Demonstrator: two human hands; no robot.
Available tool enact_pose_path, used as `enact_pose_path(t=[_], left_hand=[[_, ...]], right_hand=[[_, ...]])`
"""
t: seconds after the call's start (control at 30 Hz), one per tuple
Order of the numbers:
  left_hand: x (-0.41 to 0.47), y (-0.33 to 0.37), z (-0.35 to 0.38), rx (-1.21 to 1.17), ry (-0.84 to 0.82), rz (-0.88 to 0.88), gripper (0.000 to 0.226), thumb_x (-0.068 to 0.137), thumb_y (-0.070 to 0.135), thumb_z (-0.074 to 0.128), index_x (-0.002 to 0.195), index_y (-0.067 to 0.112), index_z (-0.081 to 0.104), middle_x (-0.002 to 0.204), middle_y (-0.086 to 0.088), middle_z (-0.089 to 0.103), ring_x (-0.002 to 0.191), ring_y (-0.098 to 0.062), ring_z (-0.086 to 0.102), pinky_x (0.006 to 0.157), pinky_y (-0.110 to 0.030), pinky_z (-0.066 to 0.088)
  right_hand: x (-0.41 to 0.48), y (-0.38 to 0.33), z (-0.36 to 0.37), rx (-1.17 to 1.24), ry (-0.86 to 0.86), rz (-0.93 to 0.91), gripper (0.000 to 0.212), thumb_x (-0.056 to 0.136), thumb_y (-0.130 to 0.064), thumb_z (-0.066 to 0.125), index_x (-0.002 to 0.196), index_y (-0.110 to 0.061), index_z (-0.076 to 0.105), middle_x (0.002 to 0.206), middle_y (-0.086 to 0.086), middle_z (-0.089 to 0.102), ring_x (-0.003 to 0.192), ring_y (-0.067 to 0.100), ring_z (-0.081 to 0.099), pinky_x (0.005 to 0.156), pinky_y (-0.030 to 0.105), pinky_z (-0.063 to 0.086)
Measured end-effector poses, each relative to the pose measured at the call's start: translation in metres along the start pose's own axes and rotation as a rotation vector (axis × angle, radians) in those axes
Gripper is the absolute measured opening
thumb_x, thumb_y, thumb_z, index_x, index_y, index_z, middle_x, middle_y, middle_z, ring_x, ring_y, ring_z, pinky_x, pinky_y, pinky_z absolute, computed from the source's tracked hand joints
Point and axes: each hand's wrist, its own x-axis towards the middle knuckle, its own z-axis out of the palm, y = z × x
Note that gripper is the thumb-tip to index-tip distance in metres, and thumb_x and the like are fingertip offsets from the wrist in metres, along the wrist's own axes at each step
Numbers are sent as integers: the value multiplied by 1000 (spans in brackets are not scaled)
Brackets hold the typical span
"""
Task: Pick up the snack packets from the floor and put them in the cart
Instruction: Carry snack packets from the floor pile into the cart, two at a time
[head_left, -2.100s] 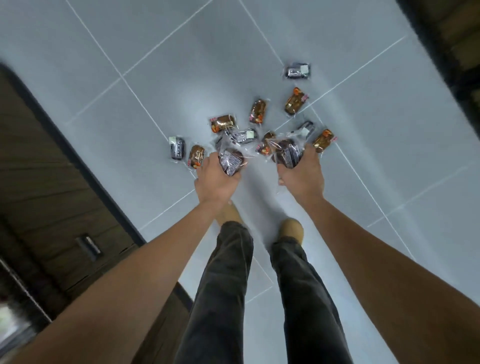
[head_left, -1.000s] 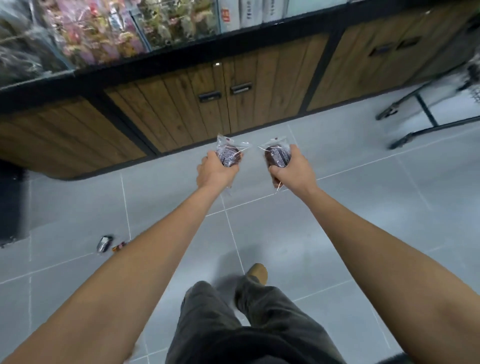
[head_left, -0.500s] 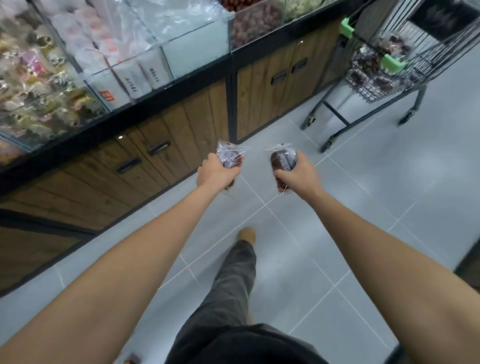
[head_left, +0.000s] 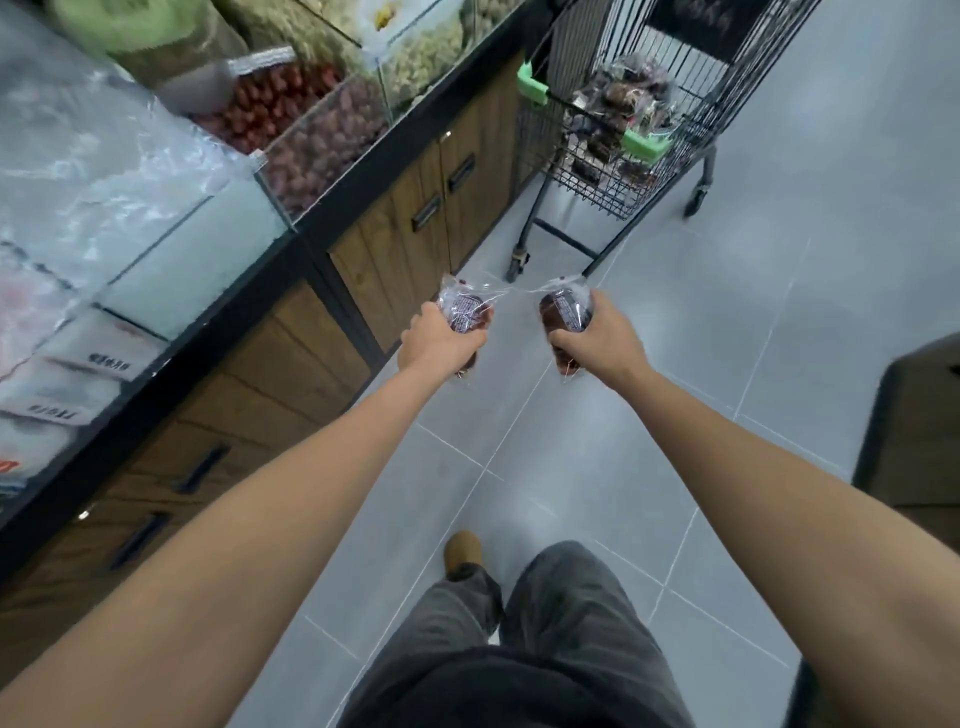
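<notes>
- Left hand wrapped around one snack packet; right hand wrapped around another packet, both held out front above the floor.
- Packets likely light, soft and crinkly with slick film; grip round the middle, not the loose seal ends.
- Wire cart ahead, already holding packets, still apart from the hands.
- Display counter close on the left; dark cabinet on the right.
</notes>
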Motion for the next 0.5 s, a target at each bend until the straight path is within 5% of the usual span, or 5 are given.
enact_pose_path(t=[0.13,0.23,0.5], left_hand=[[36,52,12,-52,-65,91,58,78,39,71,120,9,45,106,-3,52,106,-26,56,81,-31,44],[64,95,25,-15,-61,95,58,78,40,70,120,9,44,113,-6,55,107,-27,55,78,-31,40],[142,229,69,23,-45,50,61,80,44,69,120,9,40,104,-3,48,93,-24,49,74,-32,37]], right_hand=[[50,7,-28,-8,40,15,36,76,-27,66,102,-20,43,86,-3,57,77,21,55,65,29,38],[94,15,-55,-24,47,13,38,77,-24,66,109,-18,46,72,-12,52,60,3,51,59,27,36],[231,42,-148,-22,49,-23,48,76,-28,67,118,-14,49,98,0,59,85,21,54,69,30,43]])
